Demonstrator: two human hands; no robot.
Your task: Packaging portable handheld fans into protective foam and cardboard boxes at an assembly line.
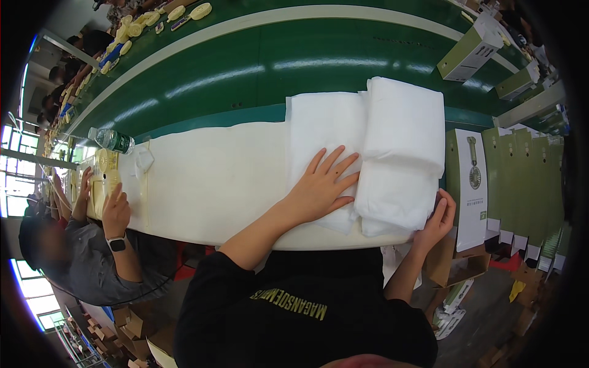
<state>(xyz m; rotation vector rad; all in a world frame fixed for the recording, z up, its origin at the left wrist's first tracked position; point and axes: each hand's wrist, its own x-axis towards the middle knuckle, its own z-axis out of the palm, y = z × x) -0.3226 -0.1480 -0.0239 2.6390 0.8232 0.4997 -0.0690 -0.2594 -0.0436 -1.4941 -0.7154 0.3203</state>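
We are laying our left hand flat on a pile of thin white sheets; its fingers are spreading wide and grasping nothing. Our right hand is curling its fingers at the right edge of a second, thicker white pile, and we cannot tell whether they are pinching it. Both piles are lying on the right part of the cream-topped counter in front of us, the thicker one bulging at its folded upper part and overlapping the right side of the flatter one. Beyond the counter, a green surface is stretching across and reflecting streaks of light. To our right, a white-and-green box with a picture of a handheld fan is standing just beside a row of green boxes, and an open cardboard box is sitting lower down. At the counter's left end, a co-worker in grey is holding both arms near some cream-coloured parts, while a clear bottle is lying close by, tilting.
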